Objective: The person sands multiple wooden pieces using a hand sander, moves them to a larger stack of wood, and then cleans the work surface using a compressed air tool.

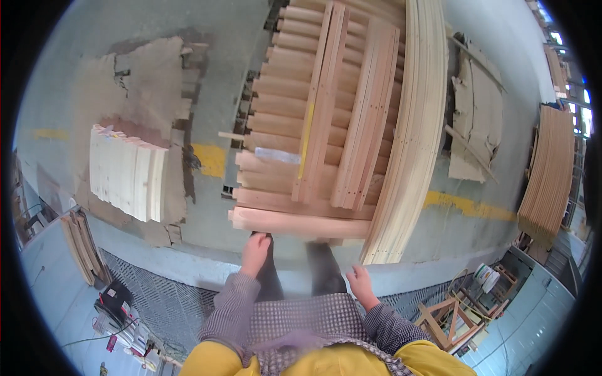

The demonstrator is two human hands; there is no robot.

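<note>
A big stack of pale wooden boards (295, 125) lies on the concrete floor right in front of my feet, with narrower slat bundles (367, 119) laid lengthwise on top. My left hand (254, 250) hangs just below the nearest board (295, 222), fingers loosely curled, holding nothing. My right hand (360, 280) is lower and to the right, fingers apart, also holding nothing. Neither hand touches the wood. A long curved bundle of thin strips (411, 138) lies along the stack's right side.
A smaller pile of light planks (128, 172) sits on cardboard at the left. Cardboard sheets (476, 119) lie at the right, with stacked curved panels (552, 175) beyond. A power tool (113, 304) and wooden frames (448, 319) stand on lower surfaces near me.
</note>
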